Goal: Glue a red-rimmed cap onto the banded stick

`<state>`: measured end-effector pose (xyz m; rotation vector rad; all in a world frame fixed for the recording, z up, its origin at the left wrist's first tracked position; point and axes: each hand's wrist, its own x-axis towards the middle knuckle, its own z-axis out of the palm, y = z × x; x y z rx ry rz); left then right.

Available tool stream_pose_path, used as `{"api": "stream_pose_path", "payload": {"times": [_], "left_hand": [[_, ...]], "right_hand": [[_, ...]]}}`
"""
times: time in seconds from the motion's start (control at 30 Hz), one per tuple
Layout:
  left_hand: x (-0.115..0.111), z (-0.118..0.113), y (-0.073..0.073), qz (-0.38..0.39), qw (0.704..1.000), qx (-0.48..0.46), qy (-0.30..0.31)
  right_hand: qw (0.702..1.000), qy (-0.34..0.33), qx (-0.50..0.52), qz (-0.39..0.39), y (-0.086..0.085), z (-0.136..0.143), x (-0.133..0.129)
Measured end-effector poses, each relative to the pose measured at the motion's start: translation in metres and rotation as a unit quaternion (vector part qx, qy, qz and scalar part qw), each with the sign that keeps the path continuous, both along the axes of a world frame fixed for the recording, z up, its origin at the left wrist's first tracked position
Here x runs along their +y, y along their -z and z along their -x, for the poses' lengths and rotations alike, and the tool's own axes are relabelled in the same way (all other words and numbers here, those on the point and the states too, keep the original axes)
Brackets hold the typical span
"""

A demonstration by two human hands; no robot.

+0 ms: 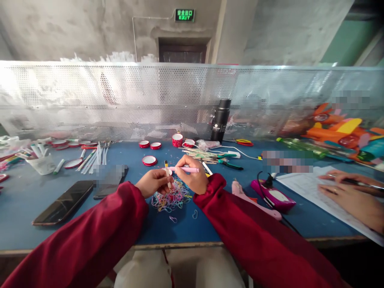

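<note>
And here, at the centre, a slim pale stick (167, 176) with a dark and yellow upper end is being held nearly upright, pinched between the thumb and fingers of the left hand (153, 183), which is closed around it with no wide gap. Just to the right of that pinch, a pink pen (191, 170) is gripped by the right hand (194, 176), fingers closed about the barrel, its tip end directed leftward at the stick; whether the 2 are touching cannot be told. Directly below both grips, a tangled heap of coloured bands (172, 200) is spread on the blue table (120, 228), and 2 loose bands (173, 219) are seen nearer the table edge. Just beyond the left hand, a red-rimmed lid (149, 161) is laid flat, with 2 more lids (155, 146) farther off. Beyond the right hand, a scatter of thin sticks (199, 156) is seen, teal-handled pliers (231, 164) beside it, and a black flask (221, 122) is stood upright behind. Out to the left of the grips, 2 dark phones (64, 203) are laid, and a white cup (42, 165) is filled with pens. To the right, a purple device (274, 196) is placed, and farther over, paper (318, 192) is covered partly by a co-worker's hands (354, 200).
</note>
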<state>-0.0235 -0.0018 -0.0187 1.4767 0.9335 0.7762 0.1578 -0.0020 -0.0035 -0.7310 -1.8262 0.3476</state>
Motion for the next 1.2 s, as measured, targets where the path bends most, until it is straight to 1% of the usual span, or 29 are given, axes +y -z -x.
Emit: {"api": "stream_pose_path", "payload": {"times": [0.13, 0.27, 0.47, 0.63, 0.9, 1.1, 1.2], "left_hand": [[0.0008, -0.0001, 0.0008, 0.001, 1.000, -0.008, -0.009], [-0.0001, -0.0010, -0.0012, 0.004, 1.000, -0.010, -0.022], [-0.0012, -0.0005, -0.0025, -0.003, 1.000, -0.015, -0.011], [-0.0002, -0.0003, -0.0016, 0.001, 1.000, -0.017, -0.019], [-0.0011, -0.0016, -0.0021, -0.009, 1.000, -0.014, -0.011], [-0.0013, -0.0010, -0.0036, 0.003, 0.999, -0.029, -0.028], [-0.0026, -0.0013, -0.0059, 0.000, 0.999, -0.027, -0.030]], "right_hand": [[1.000, 0.007, -0.021, -0.009, 0.0007, -0.0023, 0.0035], [0.999, 0.031, -0.006, -0.027, -0.0014, -0.0035, 0.0028], [1.000, -0.002, -0.022, -0.015, -0.0012, -0.0012, 0.0004], [0.999, 0.030, 0.003, -0.022, -0.0021, -0.0028, 0.0023], [1.000, 0.000, -0.012, -0.016, -0.0035, 0.0004, 0.0003], [0.999, 0.031, -0.017, -0.024, -0.0020, -0.0034, 0.0037], [0.999, 0.027, -0.001, -0.022, -0.0017, -0.0033, 0.0022]]}}
